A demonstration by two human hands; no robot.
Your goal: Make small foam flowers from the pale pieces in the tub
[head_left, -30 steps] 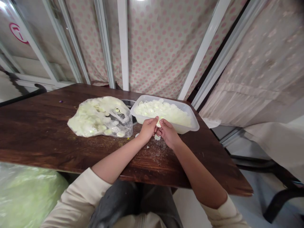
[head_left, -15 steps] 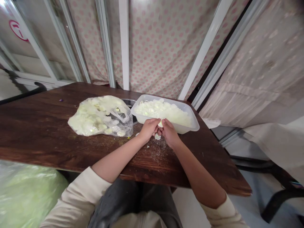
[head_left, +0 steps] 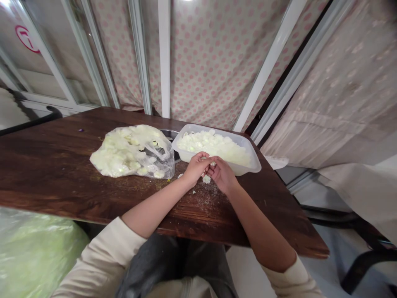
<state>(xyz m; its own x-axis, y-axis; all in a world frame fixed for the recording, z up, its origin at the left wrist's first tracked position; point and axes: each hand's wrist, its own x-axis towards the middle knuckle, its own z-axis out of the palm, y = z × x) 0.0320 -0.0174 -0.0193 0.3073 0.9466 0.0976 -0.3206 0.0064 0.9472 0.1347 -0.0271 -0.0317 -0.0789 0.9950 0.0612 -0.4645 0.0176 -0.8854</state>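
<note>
My left hand and my right hand meet at the near edge of a translucent plastic tub. Their fingers are pinched together around a small pale flower-shaped piece, mostly hidden by the fingertips. Inside the tub lies a heap of similar whitish pieces. One loose white flower-shaped piece rests on the table just below my hands. Left of the tub, a clear plastic bag full of pale yellow-white pieces lies on its side.
Tiny crumbs are scattered over the dark wooden table. A dark object sits partly hidden between bag and tub. A large bag with greenish-yellow contents stands below the table's left front edge. Polka-dot curtains hang behind framed panes.
My fingers have shifted over the small piece; the left fingertips now reach further over and cover more of it. The tub and bag stay put, with the view shifted slightly.
</note>
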